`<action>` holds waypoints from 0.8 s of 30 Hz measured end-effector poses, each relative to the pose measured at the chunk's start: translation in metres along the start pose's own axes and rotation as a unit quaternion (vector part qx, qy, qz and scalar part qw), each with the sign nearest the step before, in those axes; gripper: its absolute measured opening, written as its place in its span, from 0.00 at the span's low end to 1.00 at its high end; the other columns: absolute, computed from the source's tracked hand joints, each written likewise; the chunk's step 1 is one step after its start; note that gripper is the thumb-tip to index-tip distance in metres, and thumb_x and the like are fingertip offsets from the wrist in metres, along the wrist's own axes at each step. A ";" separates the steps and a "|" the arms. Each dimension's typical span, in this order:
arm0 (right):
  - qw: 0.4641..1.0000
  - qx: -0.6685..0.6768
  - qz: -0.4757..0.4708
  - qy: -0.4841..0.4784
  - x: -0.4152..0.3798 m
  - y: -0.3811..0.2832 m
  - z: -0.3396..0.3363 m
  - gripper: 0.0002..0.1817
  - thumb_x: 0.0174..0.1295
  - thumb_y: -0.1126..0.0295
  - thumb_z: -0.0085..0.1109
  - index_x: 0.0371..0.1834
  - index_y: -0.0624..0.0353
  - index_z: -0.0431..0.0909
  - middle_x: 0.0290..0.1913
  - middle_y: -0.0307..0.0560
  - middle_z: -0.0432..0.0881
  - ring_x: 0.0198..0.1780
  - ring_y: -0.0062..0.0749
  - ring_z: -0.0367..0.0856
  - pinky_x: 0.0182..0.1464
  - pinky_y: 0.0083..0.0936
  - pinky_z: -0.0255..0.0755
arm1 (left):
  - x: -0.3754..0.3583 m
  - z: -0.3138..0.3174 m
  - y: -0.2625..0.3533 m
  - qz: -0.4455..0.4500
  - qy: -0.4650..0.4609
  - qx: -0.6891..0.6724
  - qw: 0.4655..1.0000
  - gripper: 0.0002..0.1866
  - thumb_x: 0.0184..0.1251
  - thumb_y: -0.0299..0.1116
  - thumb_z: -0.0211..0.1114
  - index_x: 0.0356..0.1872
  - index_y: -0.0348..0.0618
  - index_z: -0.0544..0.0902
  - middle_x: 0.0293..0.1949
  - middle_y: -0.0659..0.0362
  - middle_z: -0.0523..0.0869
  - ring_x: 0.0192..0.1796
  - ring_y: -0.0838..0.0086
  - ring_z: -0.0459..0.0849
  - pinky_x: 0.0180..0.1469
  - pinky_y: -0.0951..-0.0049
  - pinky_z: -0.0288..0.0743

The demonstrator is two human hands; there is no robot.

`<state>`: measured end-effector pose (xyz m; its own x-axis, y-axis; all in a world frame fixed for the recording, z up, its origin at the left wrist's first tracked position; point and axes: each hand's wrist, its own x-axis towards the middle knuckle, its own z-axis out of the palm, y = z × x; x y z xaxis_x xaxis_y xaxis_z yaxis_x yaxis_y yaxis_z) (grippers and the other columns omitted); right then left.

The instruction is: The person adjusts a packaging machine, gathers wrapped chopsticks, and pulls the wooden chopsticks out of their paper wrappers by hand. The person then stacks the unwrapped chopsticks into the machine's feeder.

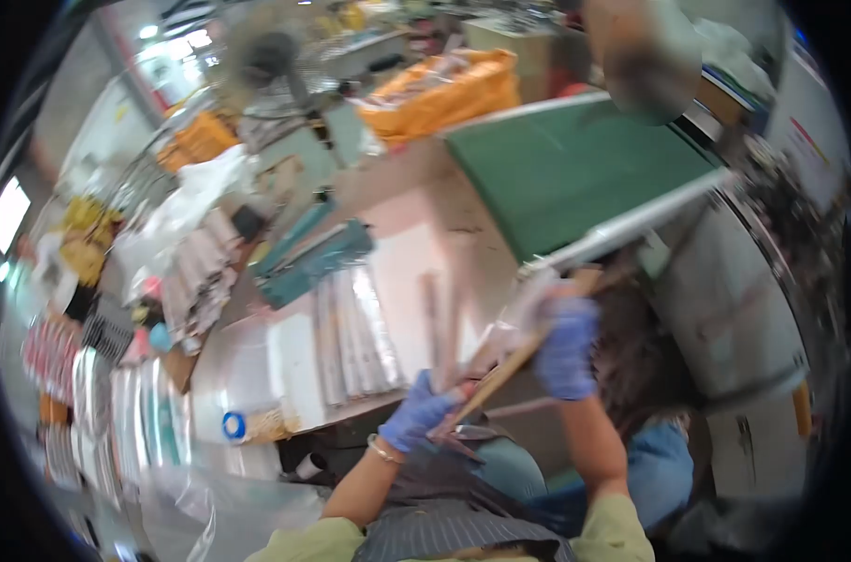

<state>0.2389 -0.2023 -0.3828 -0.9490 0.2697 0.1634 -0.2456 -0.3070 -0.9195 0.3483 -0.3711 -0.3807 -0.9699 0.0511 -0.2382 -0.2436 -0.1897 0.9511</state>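
Observation:
My left hand (411, 417), in a blue-purple glove, is closed around the lower end of some long thin strips in front of my lap. Two pale pinkish strips (441, 318) stick up from it, blurred by motion. A long flat brown strip (508, 373) slants up from near my left hand to my right hand (568, 351), also gloved and closed around its upper part. Clear plastic wrapping (524, 304) lies along the brown strip. To the left, several narrow plastic-wrapped packs (351, 342) lie side by side on the table (411, 239).
A green conveyor belt (575, 173) borders the table at the right. A teal case-like object (318, 262) lies beyond the packs. A blue-centred tape roll (234, 426) sits at the front left edge. An orange bag (440, 98) stands behind; wrapped bundles (145, 412) fill the left.

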 end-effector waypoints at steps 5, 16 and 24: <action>0.997 -0.019 -0.006 -0.070 0.042 -0.058 -0.022 0.05 0.59 0.71 0.47 0.31 0.58 0.72 0.19 0.29 0.63 0.20 0.13 0.58 0.21 0.15 0.55 | -0.002 -0.021 -0.001 -0.045 -0.096 0.185 0.977 0.19 0.53 0.39 0.67 0.42 0.37 0.78 0.29 0.61 0.78 0.30 0.83 0.73 0.31 0.83 0.67; 0.968 -0.028 0.123 -0.215 0.036 -0.012 -0.036 0.12 0.47 0.75 0.63 0.33 0.60 0.71 0.28 0.35 0.71 0.26 0.18 0.68 0.30 0.15 0.64 | -0.021 -0.024 -0.002 -0.018 -0.157 0.033 0.987 0.21 0.55 0.42 0.65 0.43 0.36 0.74 0.30 0.67 0.74 0.34 0.86 0.68 0.35 0.85 0.63; 0.839 -0.291 -0.411 -0.205 -0.008 0.008 0.013 0.05 0.52 0.72 0.60 0.24 0.61 0.75 0.18 0.43 0.71 0.20 0.28 0.66 0.26 0.24 0.64 | -0.013 0.001 -0.011 -0.036 -0.157 -0.213 0.964 0.14 0.60 0.40 0.60 0.37 0.42 0.70 0.18 0.65 0.69 0.15 0.83 0.65 0.15 0.83 0.57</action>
<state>0.2417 -0.2185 -0.3866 -0.5241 -0.2015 0.8275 -0.8258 0.3581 -0.4358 0.3634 -0.3682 -0.3882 -0.9175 0.3614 -0.1660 -0.3551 -0.5567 0.7510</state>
